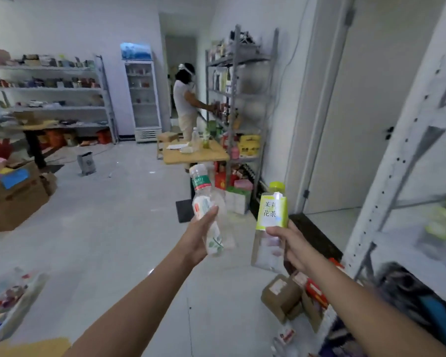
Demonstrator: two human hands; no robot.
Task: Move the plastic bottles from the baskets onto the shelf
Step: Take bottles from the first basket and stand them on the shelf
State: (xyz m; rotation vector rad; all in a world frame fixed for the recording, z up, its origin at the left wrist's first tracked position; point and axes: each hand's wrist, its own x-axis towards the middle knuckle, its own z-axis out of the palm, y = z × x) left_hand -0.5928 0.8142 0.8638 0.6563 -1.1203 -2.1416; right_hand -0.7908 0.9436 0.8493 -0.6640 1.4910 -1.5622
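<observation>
At the far left edge, a pale basket (pixel 13 305) is sitting low by the floor, holding a blur of coloured things I cannot make out. Behind it, cardboard boxes (pixel 16 191) are lying in front of a long wall rack (pixel 49 88). Moving toward the middle, the left hand (pixel 198 235) is reaching out over the floor and gripping a clear bottle (pixel 201 186) with a green and red band near its neck. Its fingers (pixel 210 213) are curling round the lower half. A second clear bottle seems to be pressed against the first, though the blur is making that hard to tell. Further back, another person (pixel 184 104) is standing at a grey metal rack (pixel 238 99), with a small wooden table (pixel 196 153) just beside them carrying a few bottles. To the right, the right hand (pixel 291 243) is holding up a tea bottle (pixel 272 215) with a yellow-green label and cap. Its fingers (pixel 276 231) are wrapping round the clear body just below the label. Both bottles are being held in the air, well apart from the basket and not yet on any shelf. Under the right forearm, a brown carton (pixel 281 295) is lying on the floor. At the far right, the white shelf (pixel 410 155) is standing near the tea bottle.
</observation>
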